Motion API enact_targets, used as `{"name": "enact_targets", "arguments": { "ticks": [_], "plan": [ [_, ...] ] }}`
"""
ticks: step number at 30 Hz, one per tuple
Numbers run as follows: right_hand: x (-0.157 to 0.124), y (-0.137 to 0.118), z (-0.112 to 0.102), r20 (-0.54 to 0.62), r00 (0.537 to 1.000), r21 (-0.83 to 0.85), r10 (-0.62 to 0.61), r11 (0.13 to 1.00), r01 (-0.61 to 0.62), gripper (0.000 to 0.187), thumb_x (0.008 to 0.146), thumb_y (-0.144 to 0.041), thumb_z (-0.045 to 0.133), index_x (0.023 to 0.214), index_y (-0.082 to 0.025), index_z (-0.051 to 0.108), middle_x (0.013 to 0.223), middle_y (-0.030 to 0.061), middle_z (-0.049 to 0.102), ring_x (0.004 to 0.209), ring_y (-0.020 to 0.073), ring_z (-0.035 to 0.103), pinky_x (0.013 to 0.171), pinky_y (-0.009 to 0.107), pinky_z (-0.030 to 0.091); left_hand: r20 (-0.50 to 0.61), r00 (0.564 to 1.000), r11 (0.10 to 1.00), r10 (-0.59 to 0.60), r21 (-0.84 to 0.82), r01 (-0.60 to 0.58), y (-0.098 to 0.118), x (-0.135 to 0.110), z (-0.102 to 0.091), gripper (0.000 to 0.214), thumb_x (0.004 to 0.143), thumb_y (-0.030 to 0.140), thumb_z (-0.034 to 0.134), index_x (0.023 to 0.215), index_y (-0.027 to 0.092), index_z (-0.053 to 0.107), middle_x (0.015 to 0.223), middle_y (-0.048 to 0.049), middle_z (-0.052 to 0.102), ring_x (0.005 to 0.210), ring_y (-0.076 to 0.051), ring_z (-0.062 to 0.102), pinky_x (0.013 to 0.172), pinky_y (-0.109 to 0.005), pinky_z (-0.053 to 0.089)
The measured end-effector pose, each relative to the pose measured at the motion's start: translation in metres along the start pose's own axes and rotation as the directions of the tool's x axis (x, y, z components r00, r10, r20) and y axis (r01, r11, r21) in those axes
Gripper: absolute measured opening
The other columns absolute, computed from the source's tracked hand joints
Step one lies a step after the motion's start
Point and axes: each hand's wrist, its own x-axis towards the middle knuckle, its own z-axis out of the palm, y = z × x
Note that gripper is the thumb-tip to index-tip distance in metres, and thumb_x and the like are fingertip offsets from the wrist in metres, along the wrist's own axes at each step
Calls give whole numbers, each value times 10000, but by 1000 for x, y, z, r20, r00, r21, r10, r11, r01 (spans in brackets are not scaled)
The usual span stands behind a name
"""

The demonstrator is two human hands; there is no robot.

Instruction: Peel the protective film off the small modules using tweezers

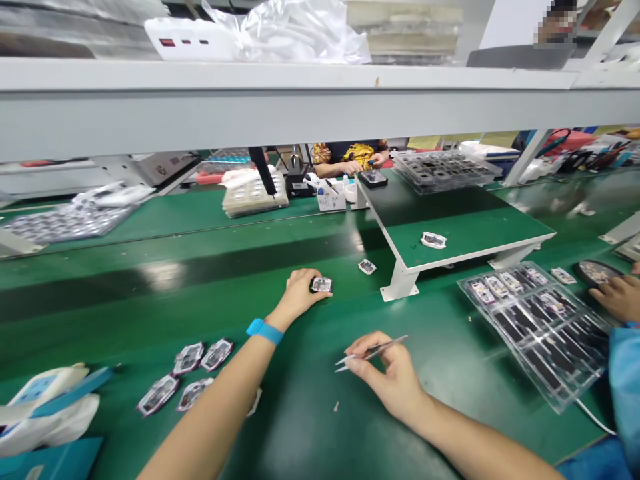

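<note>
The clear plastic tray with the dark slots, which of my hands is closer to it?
Right. The right hand, holding tweezers, lies on the green belt just left of the clear tray. The left hand is farther left, fingers on a small part.

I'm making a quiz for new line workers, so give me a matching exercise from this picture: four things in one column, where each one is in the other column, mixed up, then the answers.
Things
1. tweezers
2. small module
3. blue wristband
4. clear tray

Places
A. on the left forearm
B. at the fingers of the left hand, on the green belt
C. on the belt to the right, beside a co-worker's hand
D. pinched in the right hand

Pairs: 1-D, 2-B, 3-A, 4-C
</note>
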Motion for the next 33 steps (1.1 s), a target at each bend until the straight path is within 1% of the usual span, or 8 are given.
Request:
{"name": "enact_targets", "arguments": {
  "ticks": [4, 8, 10, 12, 14, 26, 30, 33],
  "plan": [
    [-1, -4, -2, -12, 1000, 23, -1, 1000, 2, 71, 787, -245, 730, 797, -222, 663, 847, 38, 738, 807, 209, 686, 756, 336, 535, 32, 994, 977, -103, -183, 107, 8, -30, 8, 348, 657, 291, 778, 885, 197, 533, 726, 35, 618, 694, -183, 606, 644, -283, 478],
    [1, -5, -4, -48, 999, 48, -18, 999, 20, 74, 791, -241, 734, 800, -221, 663, 853, 36, 738, 816, 203, 691, 761, 330, 535, 172, 974, 896, -147, -394, 204, 29, -84, 15, 394, 686, 301, 734, 999, 182, 526, 836, -16, 670, 756, -172, 640, 704, -290, 508],
    [2, -3, -4, -48, 999, 52, -24, 998, 27, 70, 792, -234, 734, 800, -220, 666, 844, 34, 737, 821, 201, 693, 773, 331, 536, 295, 939, 793, -177, -522, 314, 37, -112, 18, 427, 693, 284, 745, 1057, 173, 551, 894, -36, 680, 801, -172, 638, 747, -291, 504],
    [2, 0, -2, -18, 999, 51, -27, 998, 28, 68, 789, -223, 736, 797, -217, 668, 834, 31, 735, 819, 198, 696, 776, 330, 540, 365, 909, 736, -203, -556, 388, 41, -133, 22, 424, 694, 279, 749, 1063, 169, 570, 890, -35, 680, 781, -170, 626, 708, -273, 498],
    [1, 3, 0, 28, 999, 36, -35, 999, 34, 74, 781, -207, 742, 800, -215, 671, 830, 28, 734, 817, 196, 701, 776, 325, 545, 380, 899, 740, -217, -537, 406, 42, -148, 27, 395, 698, 278, 740, 1045, 165, 587, 875, -34, 681, 758, -173, 618, 668, -265, 490],
    [-6, 10, 5, 136, 981, -83, -141, 985, 153, 82, 802, -157, 737, 799, -221, 686, 811, 35, 751, 777, 206, 708, 766, 360, 529, 351, 904, 779, -244, -485, 398, 43, -165, 31, 364, 711, 278, 690, 1039, 150, 599, 874, -49, 685, 768, -199, 624, 673, -284, 486],
    [-6, 10, 9, 169, 963, -162, -209, 958, 236, 90, 789, -157, 759, 780, -223, 699, 792, 35, 769, 757, 202, 701, 766, 357, 501, 322, 909, 738, -264, -540, 405, 44, -166, 35, 327, 703, 254, 700, 1001, 159, 607, 831, -26, 673, 730, -176, 609, 653, -266, 475],
    [-6, 12, 9, 130, 982, -154, -134, 976, 153, 80, 786, -169, 759, 781, -227, 704, 808, 30, 764, 793, 204, 698, 783, 355, 504, 351, 900, 653, -258, -624, 430, 46, -164, 34, 375, 661, 229, 740, 1003, 161, 602, 868, -29, 684, 780, -178, 620, 700, -266, 485]
  ]
}}
